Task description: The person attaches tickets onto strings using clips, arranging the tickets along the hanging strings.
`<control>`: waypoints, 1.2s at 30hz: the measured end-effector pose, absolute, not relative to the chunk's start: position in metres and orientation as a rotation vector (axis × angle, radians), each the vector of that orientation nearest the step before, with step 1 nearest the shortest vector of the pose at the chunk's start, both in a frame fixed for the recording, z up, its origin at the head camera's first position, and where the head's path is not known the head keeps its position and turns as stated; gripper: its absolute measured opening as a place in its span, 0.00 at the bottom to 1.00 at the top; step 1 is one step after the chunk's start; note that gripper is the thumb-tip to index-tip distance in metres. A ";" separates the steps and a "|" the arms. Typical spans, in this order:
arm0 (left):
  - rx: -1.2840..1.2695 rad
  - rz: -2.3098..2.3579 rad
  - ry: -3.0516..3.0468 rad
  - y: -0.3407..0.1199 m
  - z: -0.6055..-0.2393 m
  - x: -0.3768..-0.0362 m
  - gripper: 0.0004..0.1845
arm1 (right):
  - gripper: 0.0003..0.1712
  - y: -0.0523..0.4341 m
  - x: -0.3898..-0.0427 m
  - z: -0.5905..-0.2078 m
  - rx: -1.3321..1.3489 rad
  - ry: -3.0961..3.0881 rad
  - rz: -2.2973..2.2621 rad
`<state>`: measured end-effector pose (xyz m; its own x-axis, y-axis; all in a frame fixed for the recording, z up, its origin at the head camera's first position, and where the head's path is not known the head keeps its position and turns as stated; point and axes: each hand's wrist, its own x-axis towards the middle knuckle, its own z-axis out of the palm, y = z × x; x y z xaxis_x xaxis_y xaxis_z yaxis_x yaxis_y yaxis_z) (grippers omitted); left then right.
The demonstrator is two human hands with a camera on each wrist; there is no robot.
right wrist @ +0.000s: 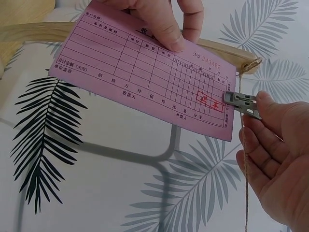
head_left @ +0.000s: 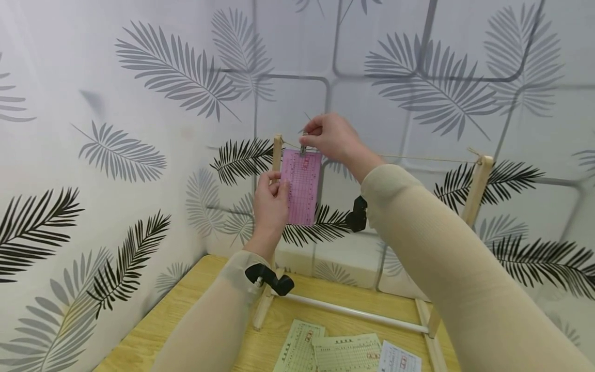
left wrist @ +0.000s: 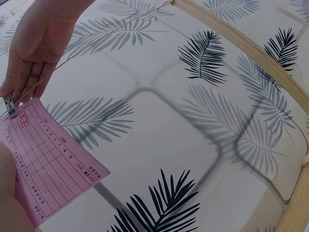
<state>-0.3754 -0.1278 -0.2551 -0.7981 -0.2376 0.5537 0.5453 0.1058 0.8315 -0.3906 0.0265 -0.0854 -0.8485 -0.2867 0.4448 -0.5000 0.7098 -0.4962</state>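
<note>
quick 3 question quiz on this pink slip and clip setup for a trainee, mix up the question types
1. True or false: the pink slip lies flat on the table.
2. Which hand pinches the metal clip at the string?
A. left hand
B. right hand
C. neither
3. Fill in: the left hand holds the slip by its ____ edge, as the head view shows it.

Key
1. False. It hangs upright at the string between the wooden posts.
2. B. The right hand pinches the clip on the slip's top edge.
3. Left. Other slips, green and white, lie on the table below.
</note>
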 end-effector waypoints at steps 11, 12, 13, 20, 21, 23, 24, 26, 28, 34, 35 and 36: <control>-0.318 -1.679 -1.825 -0.132 -0.262 -0.374 0.10 | 0.22 0.027 -0.392 -0.087 0.629 -2.573 0.903; -0.316 -1.678 -1.823 -0.133 -0.262 -0.374 0.10 | 0.22 0.027 -0.392 -0.087 0.630 -2.573 0.898; -0.314 -1.680 -1.820 -0.133 -0.263 -0.374 0.10 | 0.22 0.027 -0.392 -0.087 0.630 -2.574 0.892; -0.287 -1.705 -1.815 -0.136 -0.270 -0.374 0.09 | 0.23 0.027 -0.388 -0.087 0.621 -2.597 0.868; -0.282 -1.707 -1.816 -0.137 -0.271 -0.375 0.09 | 0.24 0.028 -0.388 -0.087 0.619 -2.601 0.860; -0.274 -1.714 -1.819 -0.137 -0.272 -0.374 0.09 | 0.25 0.029 -0.386 -0.086 0.612 -2.610 0.851; -0.271 -1.718 -1.822 -0.138 -0.273 -0.373 0.09 | 0.26 0.030 -0.385 -0.086 0.606 -2.615 0.848; -0.265 -1.730 -1.822 -0.139 -0.275 -0.372 0.10 | 0.27 0.033 -0.383 -0.084 0.596 -2.622 0.836; -0.261 -1.741 -1.824 -0.140 -0.277 -0.371 0.10 | 0.28 0.036 -0.381 -0.083 0.593 -2.622 0.804; -0.229 -1.729 -1.846 -0.145 -0.285 -0.367 0.11 | 0.27 0.050 -0.373 -0.079 0.614 -2.620 0.704; -0.224 -1.722 -1.851 -0.145 -0.286 -0.367 0.11 | 0.27 0.052 -0.371 -0.080 0.620 -2.616 0.704; -0.224 -1.719 -1.853 -0.146 -0.288 -0.367 0.11 | 0.26 0.054 -0.370 -0.081 0.629 -2.610 0.704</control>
<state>-0.3666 -0.1456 -0.2877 -0.8089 -0.2675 0.5236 0.5020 0.1493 0.8519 -0.3700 0.0544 -0.0807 -0.8342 -0.3215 0.4481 -0.5032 0.7762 -0.3799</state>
